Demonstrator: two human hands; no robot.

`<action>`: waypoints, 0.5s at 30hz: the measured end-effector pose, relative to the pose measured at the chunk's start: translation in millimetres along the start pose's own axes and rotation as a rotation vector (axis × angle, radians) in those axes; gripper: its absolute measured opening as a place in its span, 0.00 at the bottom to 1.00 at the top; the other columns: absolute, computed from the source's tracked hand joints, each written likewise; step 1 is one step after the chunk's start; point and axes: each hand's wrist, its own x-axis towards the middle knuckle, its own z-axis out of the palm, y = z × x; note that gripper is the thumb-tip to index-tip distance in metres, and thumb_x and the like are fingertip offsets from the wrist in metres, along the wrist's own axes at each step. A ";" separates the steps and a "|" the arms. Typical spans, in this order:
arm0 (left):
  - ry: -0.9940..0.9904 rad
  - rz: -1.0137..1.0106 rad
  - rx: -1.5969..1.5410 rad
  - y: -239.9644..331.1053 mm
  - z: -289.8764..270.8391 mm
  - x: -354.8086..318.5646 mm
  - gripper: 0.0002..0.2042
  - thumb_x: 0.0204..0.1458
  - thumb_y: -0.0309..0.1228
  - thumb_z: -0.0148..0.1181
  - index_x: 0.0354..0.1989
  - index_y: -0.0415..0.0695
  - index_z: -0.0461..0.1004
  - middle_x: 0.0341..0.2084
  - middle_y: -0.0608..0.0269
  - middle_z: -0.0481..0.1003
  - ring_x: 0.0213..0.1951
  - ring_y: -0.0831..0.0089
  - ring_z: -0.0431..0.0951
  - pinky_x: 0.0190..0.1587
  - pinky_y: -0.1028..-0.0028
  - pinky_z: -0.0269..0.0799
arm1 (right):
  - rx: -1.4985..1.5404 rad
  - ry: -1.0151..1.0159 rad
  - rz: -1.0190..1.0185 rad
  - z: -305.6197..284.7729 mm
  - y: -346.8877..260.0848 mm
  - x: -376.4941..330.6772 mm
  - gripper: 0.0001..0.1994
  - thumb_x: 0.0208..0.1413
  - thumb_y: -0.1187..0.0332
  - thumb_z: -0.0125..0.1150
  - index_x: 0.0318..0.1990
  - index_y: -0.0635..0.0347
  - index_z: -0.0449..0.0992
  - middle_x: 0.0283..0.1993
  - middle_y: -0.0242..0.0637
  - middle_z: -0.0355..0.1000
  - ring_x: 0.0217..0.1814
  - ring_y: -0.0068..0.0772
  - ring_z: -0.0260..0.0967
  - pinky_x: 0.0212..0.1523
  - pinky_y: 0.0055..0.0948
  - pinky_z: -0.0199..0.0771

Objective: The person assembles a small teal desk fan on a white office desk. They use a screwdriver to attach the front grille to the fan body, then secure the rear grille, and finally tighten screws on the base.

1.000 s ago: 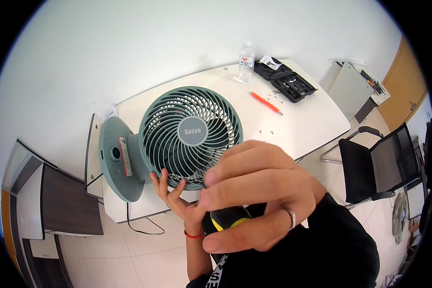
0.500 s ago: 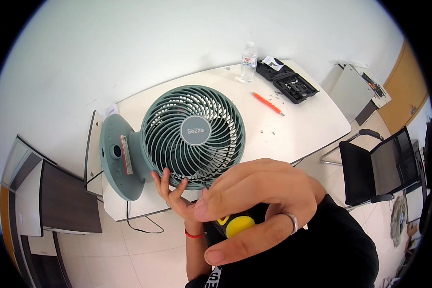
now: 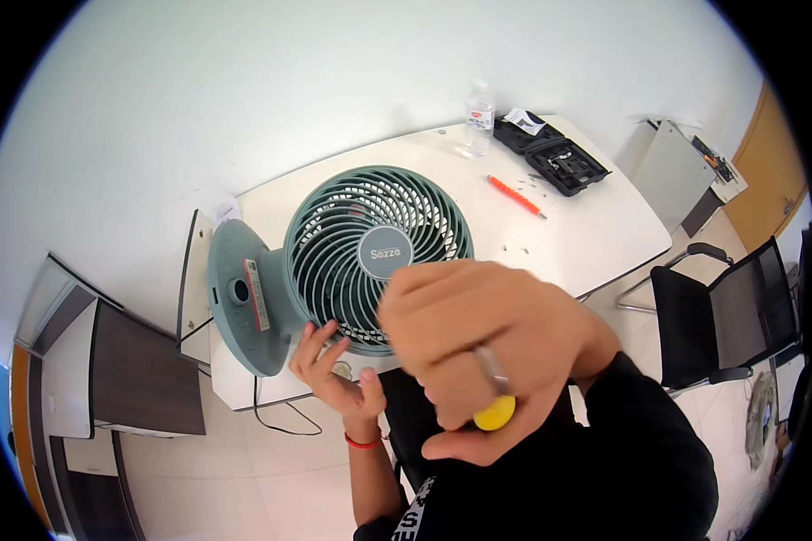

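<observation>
A grey-green desk fan (image 3: 385, 252) lies on its side on the white table, its round spiral grille facing up. Its disc-shaped base (image 3: 242, 307) points to the left. My left hand (image 3: 334, 374) is at the grille's near edge with fingers spread, the fingertips at the rim. In front of the fan's near right side, my right hand (image 3: 487, 352) is closed round a tool handle with a rounded yellow end (image 3: 494, 413). The rest of that tool is hidden by the hand.
Farther back on the table (image 3: 595, 239) are an orange pen-like driver (image 3: 516, 197), a clear water bottle (image 3: 479, 122) and an open black tool case (image 3: 564, 162). Small dark bits lie scattered there. A power cord (image 3: 284, 426) hangs off the near edge; a black chair (image 3: 713, 311) stands right.
My right hand has turned from a loose grasp with fingers extended to a closed grip, back of the hand up. The view has shifted slightly; my left hand stays at the fan's rim.
</observation>
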 end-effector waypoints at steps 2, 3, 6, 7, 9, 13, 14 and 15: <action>-0.041 -0.040 -0.048 3.3 -14.5 23.4 0.18 0.56 0.43 0.62 0.45 0.42 0.75 0.53 0.52 0.77 0.59 0.52 0.70 0.64 0.57 0.60 | 0.191 -0.083 0.013 4.8 15.5 8.3 0.10 0.48 0.74 0.70 0.26 0.56 0.71 0.37 0.38 0.73 0.35 0.42 0.74 0.34 0.37 0.73; -0.066 -0.015 -0.046 4.4 -16.3 39.8 0.17 0.56 0.41 0.62 0.46 0.42 0.75 0.53 0.52 0.77 0.57 0.53 0.71 0.64 0.57 0.60 | 0.369 -0.166 0.075 6.7 21.6 12.4 0.10 0.50 0.74 0.69 0.27 0.57 0.71 0.36 0.37 0.73 0.36 0.41 0.74 0.34 0.35 0.72; -0.075 0.217 0.060 8.6 -6.4 101.5 0.16 0.58 0.38 0.62 0.49 0.41 0.75 0.52 0.53 0.78 0.57 0.53 0.72 0.64 0.57 0.61 | 0.780 -0.450 0.133 10.9 32.9 25.4 0.11 0.54 0.72 0.70 0.28 0.59 0.71 0.36 0.38 0.74 0.33 0.38 0.72 0.30 0.30 0.70; -0.142 0.268 0.085 9.0 2.7 124.2 0.17 0.58 0.38 0.62 0.51 0.40 0.74 0.52 0.53 0.77 0.58 0.52 0.71 0.64 0.56 0.60 | 0.914 -0.621 0.280 9.3 33.6 28.6 0.15 0.58 0.66 0.71 0.25 0.60 0.70 0.28 0.36 0.73 0.26 0.34 0.70 0.25 0.27 0.65; -0.287 0.313 0.130 7.9 27.9 167.1 0.20 0.59 0.40 0.61 0.55 0.41 0.75 0.54 0.52 0.77 0.62 0.50 0.70 0.66 0.55 0.59 | 0.951 -0.855 0.322 10.3 37.6 37.8 0.17 0.60 0.64 0.70 0.23 0.59 0.70 0.22 0.33 0.70 0.21 0.34 0.67 0.22 0.28 0.61; -0.771 0.116 0.230 5.7 62.3 210.4 0.22 0.64 0.44 0.57 0.59 0.42 0.75 0.58 0.51 0.76 0.59 0.53 0.75 0.64 0.63 0.66 | 0.922 -0.794 0.244 17.4 35.4 41.8 0.23 0.61 0.63 0.69 0.18 0.58 0.65 0.15 0.30 0.62 0.15 0.36 0.60 0.19 0.32 0.54; -0.738 0.108 0.219 5.7 63.3 210.7 0.23 0.64 0.47 0.56 0.59 0.43 0.76 0.58 0.51 0.76 0.59 0.54 0.76 0.63 0.64 0.68 | 0.889 -0.723 0.236 17.5 33.2 38.1 0.23 0.61 0.64 0.69 0.17 0.57 0.64 0.15 0.30 0.61 0.16 0.37 0.60 0.19 0.33 0.53; -0.731 0.046 0.231 6.2 64.3 207.8 0.24 0.64 0.49 0.56 0.59 0.45 0.77 0.57 0.52 0.77 0.59 0.55 0.76 0.61 0.65 0.69 | 0.804 -0.585 0.238 16.3 28.6 32.2 0.23 0.60 0.69 0.68 0.18 0.57 0.60 0.15 0.30 0.58 0.15 0.37 0.59 0.19 0.33 0.52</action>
